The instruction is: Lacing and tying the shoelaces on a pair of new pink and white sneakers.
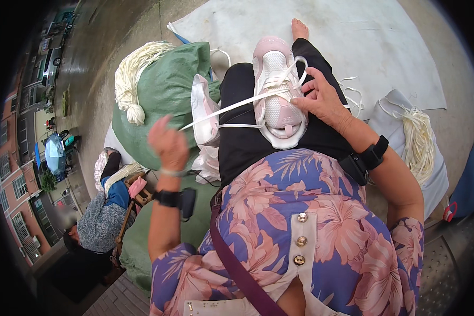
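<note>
A pink and white sneaker (276,59) rests across my lap, toe pointing away from me. White shoelace (231,107) runs taut from its eyelets to my left hand (168,145), which is out to the left. That hand is smeared by motion, but the lace ends in its closed fingers. At the sneaker's right side is my right hand (324,97), thumb and fingers pinched at the lacing; loops of lace stand up beside its fingertips. A second pink and white shoe (205,113) leans on its side left of my thigh, against a green sack.
Left of me bulges the green sack (166,87) with a bundle of cream laces (137,79) on top. Another lace bundle (418,142) hangs over a pale sack at right. A whitish sheet (374,42) covers the ground ahead. A seated person (100,221) is at far left.
</note>
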